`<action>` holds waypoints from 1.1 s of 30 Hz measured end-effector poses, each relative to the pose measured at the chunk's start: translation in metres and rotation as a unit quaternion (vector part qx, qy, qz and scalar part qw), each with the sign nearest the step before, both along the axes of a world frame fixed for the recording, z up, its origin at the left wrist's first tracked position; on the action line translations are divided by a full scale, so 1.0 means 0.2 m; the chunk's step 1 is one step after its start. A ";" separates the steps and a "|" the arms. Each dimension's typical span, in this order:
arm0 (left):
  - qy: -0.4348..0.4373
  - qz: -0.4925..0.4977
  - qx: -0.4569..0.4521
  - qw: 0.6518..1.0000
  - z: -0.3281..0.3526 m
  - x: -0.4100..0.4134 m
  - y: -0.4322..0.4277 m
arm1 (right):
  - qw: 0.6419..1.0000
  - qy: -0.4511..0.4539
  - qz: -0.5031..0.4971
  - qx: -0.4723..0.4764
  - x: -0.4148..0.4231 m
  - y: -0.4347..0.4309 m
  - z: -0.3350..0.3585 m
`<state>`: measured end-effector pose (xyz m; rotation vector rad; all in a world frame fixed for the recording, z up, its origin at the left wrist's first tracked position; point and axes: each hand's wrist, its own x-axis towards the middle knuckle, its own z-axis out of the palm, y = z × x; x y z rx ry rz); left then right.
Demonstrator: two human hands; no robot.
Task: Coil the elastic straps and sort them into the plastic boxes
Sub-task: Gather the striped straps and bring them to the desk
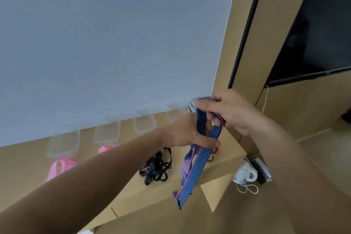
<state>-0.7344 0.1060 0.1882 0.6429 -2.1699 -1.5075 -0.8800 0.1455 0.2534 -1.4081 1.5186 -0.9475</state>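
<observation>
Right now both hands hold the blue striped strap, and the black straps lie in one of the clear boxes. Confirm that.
One point is wrong: the head view shows the black straps loose on the table, outside the clear boxes. The left hand and right hand do hold the blue striped strap.

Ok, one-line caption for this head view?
Left hand and right hand grip a looped blue striped elastic strap above a table with black straps, pink straps and clear plastic boxes.
</observation>
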 end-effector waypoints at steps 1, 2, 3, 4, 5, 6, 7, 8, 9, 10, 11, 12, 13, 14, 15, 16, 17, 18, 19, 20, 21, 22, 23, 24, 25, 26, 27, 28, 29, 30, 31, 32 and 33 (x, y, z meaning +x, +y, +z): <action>-0.009 0.002 -0.015 1.000 0.00 -0.01 0.01 | 1.000 0.007 -0.002 0.002 0.00 0.00 0.03; -0.011 0.006 -0.023 1.000 0.00 -0.02 0.02 | 1.000 0.024 -0.004 0.004 0.00 0.01 0.05; -0.012 0.009 -0.032 0.999 0.00 -0.03 0.02 | 0.999 0.054 -0.008 0.003 0.00 0.01 0.07; -0.019 0.011 -0.039 0.999 0.00 -0.04 0.03 | 0.995 0.099 -0.019 -0.003 0.00 0.01 0.10; -0.025 0.017 -0.044 0.999 -0.01 -0.05 0.03 | 0.988 0.147 -0.042 -0.019 -0.01 0.01 0.11; -0.023 0.030 -0.047 0.998 -0.01 -0.06 0.02 | 0.979 0.185 -0.075 -0.043 -0.01 0.02 0.11; -0.012 0.051 -0.050 0.997 -0.01 -0.07 0.02 | 0.974 0.188 -0.102 -0.075 -0.03 0.02 0.11; 0.005 0.079 -0.049 0.996 -0.02 -0.08 0.01 | 0.976 0.155 -0.111 -0.101 -0.05 0.03 0.11; 0.026 0.101 -0.045 0.994 -0.02 -0.10 -0.01 | 0.984 0.093 -0.098 -0.119 -0.08 0.05 0.10; 0.049 0.112 -0.035 0.992 -0.03 -0.11 -0.02 | 0.989 0.029 -0.073 -0.123 -0.10 0.06 0.10; 0.069 0.117 -0.024 0.990 -0.04 -0.12 -0.02 | 0.991 -0.008 -0.052 -0.121 -0.12 0.07 0.09; 0.085 0.117 -0.014 0.989 -0.04 -0.13 -0.03 | 0.992 -0.013 -0.045 -0.117 -0.14 0.09 0.07; 0.096 0.113 -0.006 0.989 -0.05 -0.15 -0.03 | 0.993 -0.002 -0.044 -0.108 -0.16 0.09 0.05; 0.102 0.108 0.000 0.989 -0.05 -0.16 -0.03 | 0.994 0.012 -0.047 -0.096 -0.16 0.10 0.04; 0.105 0.104 0.003 0.989 -0.05 -0.18 -0.02 | 0.995 0.022 -0.047 -0.089 -0.17 0.11 0.04; 0.105 0.101 0.006 0.989 -0.05 -0.19 -0.02 | 0.994 0.040 -0.053 -0.091 -0.17 0.12 0.04; 0.104 0.096 0.010 0.990 -0.05 -0.20 -0.02 | 0.989 0.079 -0.061 -0.113 -0.18 0.12 0.04; 0.100 0.090 0.021 0.991 -0.05 -0.21 -0.01 | 0.979 0.128 -0.077 -0.141 -0.19 0.13 0.05; 0.095 0.079 0.037 0.992 -0.05 -0.21 -0.01 | 0.965 0.175 -0.090 -0.176 -0.19 0.13 0.07; 0.089 0.065 0.048 0.993 -0.06 -0.22 0.00 | 0.951 0.207 -0.096 -0.207 -0.19 0.13 0.10; 0.085 0.058 0.048 0.994 -0.06 -0.22 0.01 | 0.941 0.228 -0.091 -0.234 -0.18 0.13 0.13; 0.081 0.059 0.038 0.994 -0.05 -0.23 0.02 | 0.933 0.242 -0.089 -0.250 -0.16 0.12 0.16; 0.079 0.061 0.025 0.995 -0.05 -0.25 0.03 | 0.931 0.246 -0.089 -0.253 -0.15 0.11 0.17; 0.077 0.060 0.015 0.995 -0.04 -0.26 0.04 | 0.932 0.243 -0.095 -0.250 -0.13 0.10 0.18; 0.076 0.055 0.012 0.996 -0.02 -0.27 0.06 | 0.938 0.227 -0.098 -0.243 -0.12 0.09 0.20; 0.071 0.053 0.019 0.996 -0.01 -0.29 0.08 | 0.943 0.209 -0.099 -0.238 -0.10 0.08 0.21; 0.063 0.051 0.034 0.996 0.00 -0.30 0.09 | 0.948 0.197 -0.094 -0.233 -0.09 0.08 0.21; 0.053 0.050 0.045 0.996 0.01 -0.31 0.10 | 0.951 0.185 -0.086 -0.234 -0.09 0.09 0.22; 0.040 0.047 0.048 0.997 0.01 -0.32 0.10 | 0.954 0.167 -0.078 -0.236 -0.08 0.08 0.22; 0.031 0.046 0.044 0.998 0.01 -0.32 0.10 | 0.956 0.148 -0.076 -0.240 -0.08 0.07 0.22; 0.029 0.045 0.043 0.998 0.01 -0.33 0.10 | 0.962 0.122 -0.076 -0.233 -0.09 0.05 0.21; 0.033 0.045 0.052 0.997 0.01 -0.33 0.11 | 0.967 0.092 -0.074 -0.228 -0.10 0.05 0.19; 0.042 0.048 0.071 0.995 0.01 -0.33 0.11 | 0.972 0.044 -0.072 -0.221 -0.13 0.07 0.17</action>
